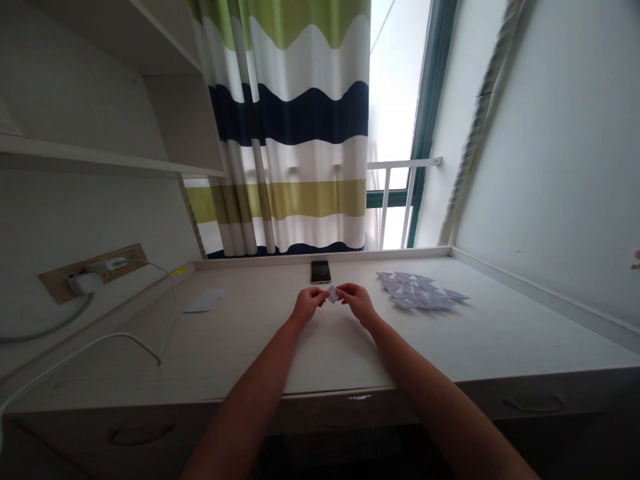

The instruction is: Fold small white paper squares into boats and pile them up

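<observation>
Between my two hands, above the middle of the desk, is a small folded piece of white paper (333, 294). My left hand (309, 303) pinches its left side between thumb and fingers. The fingers of my right hand (357, 300) are closed on its right side. Just beyond my hands a dark smartphone (321, 272) lies flat. To the right lies a spread of several folded paper pieces (417, 291), pointed in shape and partly overlapping. Off to the left rests a thin stack of flat white paper sheets (204, 300).
The pale desk (240, 360) has a raised rim at the back. On the left wall a socket panel (95, 272) holds plugs, and a white cable (133, 335) runs over the desk. A striped curtain (300, 160) hangs behind, and a shelf (100, 153) juts out at upper left.
</observation>
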Demonstrator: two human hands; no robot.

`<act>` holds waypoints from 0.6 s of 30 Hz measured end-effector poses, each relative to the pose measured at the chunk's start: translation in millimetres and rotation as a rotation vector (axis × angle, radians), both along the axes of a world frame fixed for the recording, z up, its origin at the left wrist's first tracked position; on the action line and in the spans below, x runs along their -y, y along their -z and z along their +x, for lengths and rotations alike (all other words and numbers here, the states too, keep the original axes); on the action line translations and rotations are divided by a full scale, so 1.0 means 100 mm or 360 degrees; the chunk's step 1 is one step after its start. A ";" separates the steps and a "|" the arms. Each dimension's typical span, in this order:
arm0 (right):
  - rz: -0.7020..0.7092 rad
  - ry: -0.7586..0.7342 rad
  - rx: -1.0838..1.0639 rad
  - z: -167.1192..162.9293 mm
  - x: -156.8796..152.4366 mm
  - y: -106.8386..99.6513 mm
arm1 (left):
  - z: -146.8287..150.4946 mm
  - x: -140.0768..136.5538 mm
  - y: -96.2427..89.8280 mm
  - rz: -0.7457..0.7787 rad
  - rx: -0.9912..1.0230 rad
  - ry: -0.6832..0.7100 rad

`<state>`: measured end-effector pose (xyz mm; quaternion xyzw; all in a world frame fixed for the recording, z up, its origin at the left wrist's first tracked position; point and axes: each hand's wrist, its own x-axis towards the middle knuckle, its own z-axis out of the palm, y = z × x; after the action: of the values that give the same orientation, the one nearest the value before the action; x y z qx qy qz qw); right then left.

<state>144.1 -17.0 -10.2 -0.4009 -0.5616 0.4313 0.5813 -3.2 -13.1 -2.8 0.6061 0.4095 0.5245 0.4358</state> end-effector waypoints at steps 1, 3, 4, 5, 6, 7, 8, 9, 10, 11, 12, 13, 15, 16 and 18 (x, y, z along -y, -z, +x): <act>-0.0006 -0.0004 0.0007 0.00 0.01 -0.01 | 0.00 0.01 0.00 -0.0023 0.0012 0.0015; -0.0021 -0.0014 0.0016 0.00 0.03 -0.02 | 0.00 0.02 0.00 -0.0084 0.0048 0.0063; -0.0023 -0.0019 0.0016 0.00 0.03 -0.03 | 0.00 0.03 0.00 -0.0115 0.0068 0.0092; -0.0022 -0.0024 0.0012 0.00 0.04 -0.03 | 0.00 0.03 0.00 -0.0140 0.0087 0.0119; -0.0020 -0.0029 0.0007 0.00 0.04 -0.03 | -0.01 0.03 0.01 -0.0154 0.0101 0.0141; -0.0016 -0.0033 0.0002 0.00 0.04 -0.03 | -0.01 0.02 0.01 -0.0157 0.0110 0.0150; -0.0012 -0.0038 -0.0002 0.00 0.04 -0.03 | -0.01 0.01 0.02 -0.0153 0.0111 0.0147; -0.0009 -0.0043 -0.0002 0.00 0.04 -0.02 | -0.01 0.01 0.02 -0.0145 0.0106 0.0134; -0.0010 -0.0047 0.0001 0.00 0.04 -0.02 | -0.01 0.00 0.03 -0.0135 0.0099 0.0116; -0.0012 -0.0045 0.0003 0.00 0.04 -0.03 | -0.01 -0.01 0.03 -0.0126 0.0093 0.0100; -0.0015 -0.0040 0.0004 0.00 0.04 -0.03 | -0.01 -0.02 0.03 -0.0120 0.0093 0.0088; -0.0017 -0.0035 0.0003 0.00 0.05 -0.04 | -0.01 -0.02 0.03 -0.0116 0.0099 0.0081; -0.0023 -0.0030 -0.0003 0.00 0.06 -0.06 | -0.01 -0.02 0.03 -0.0117 0.0112 0.0085; -0.0027 -0.0031 -0.0007 0.00 0.07 -0.07 | -0.01 -0.02 0.02 -0.0126 0.0115 0.0095; -0.0041 -0.0037 -0.0015 0.00 0.08 -0.08 | -0.01 0.00 0.02 -0.0152 0.0117 0.0134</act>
<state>143.7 -25.2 -2.4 -0.3997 -0.5578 0.4471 0.5738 -3.8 -13.4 -4.5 0.5817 0.3919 0.5075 0.5005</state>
